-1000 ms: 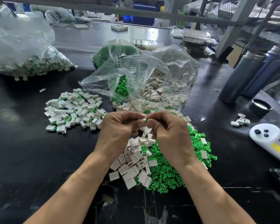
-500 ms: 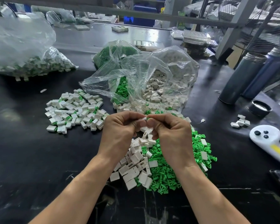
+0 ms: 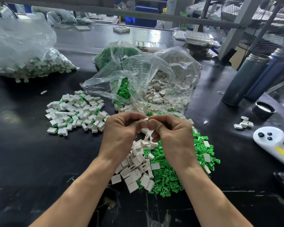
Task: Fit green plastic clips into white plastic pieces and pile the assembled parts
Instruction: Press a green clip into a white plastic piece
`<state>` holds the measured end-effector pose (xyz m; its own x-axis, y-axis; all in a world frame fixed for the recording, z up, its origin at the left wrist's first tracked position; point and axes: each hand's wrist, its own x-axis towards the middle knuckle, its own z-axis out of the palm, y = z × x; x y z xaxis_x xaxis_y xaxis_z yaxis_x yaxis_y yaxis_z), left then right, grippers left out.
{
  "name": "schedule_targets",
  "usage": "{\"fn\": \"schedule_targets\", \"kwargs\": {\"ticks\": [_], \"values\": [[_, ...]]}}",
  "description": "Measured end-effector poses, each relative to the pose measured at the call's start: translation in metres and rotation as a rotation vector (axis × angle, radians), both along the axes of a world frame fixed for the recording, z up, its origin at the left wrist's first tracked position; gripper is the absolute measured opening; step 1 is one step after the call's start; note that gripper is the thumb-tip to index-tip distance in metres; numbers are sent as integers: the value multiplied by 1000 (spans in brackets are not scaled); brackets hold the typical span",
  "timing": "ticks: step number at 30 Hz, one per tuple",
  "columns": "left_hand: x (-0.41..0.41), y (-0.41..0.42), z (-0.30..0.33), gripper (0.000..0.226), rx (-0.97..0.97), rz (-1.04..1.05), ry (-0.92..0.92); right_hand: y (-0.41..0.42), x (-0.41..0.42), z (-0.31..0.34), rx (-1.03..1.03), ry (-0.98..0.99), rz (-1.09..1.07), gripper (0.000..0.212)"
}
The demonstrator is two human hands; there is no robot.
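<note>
My left hand and my right hand meet fingertip to fingertip over the table, both pinching one small white plastic piece. No green clip shows between the fingers; most of the piece is hidden. Below the hands lies a heap of loose white pieces, and to its right a heap of green clips. A pile of assembled white-and-green parts lies to the left of the hands.
Open clear bags of green clips and white pieces stand behind the hands. A large bag of assembled parts sits far left. Two metal flasks, a lid, a few white pieces and a white controller occupy the right.
The hands have closed together on the piece; the green clip visible at the fingertips a second ago is no longer in sight.
</note>
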<state>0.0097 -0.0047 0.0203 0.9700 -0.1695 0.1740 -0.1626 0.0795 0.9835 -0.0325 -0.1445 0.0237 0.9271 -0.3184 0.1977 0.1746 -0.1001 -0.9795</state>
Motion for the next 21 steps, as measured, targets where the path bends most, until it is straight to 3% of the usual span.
{"fn": "schedule_targets", "kwargs": {"ticks": [3,12,21], "values": [[3,2,1,9,-2,-16,-44,-1,2,1,21,16,-8,13],[2,1,2,20,53,-29,-72,-8,-1,2,-61,20,-3,25],[3,3,3,13,22,-43,-70,-5,-2,2,81,-7,38,18]]}}
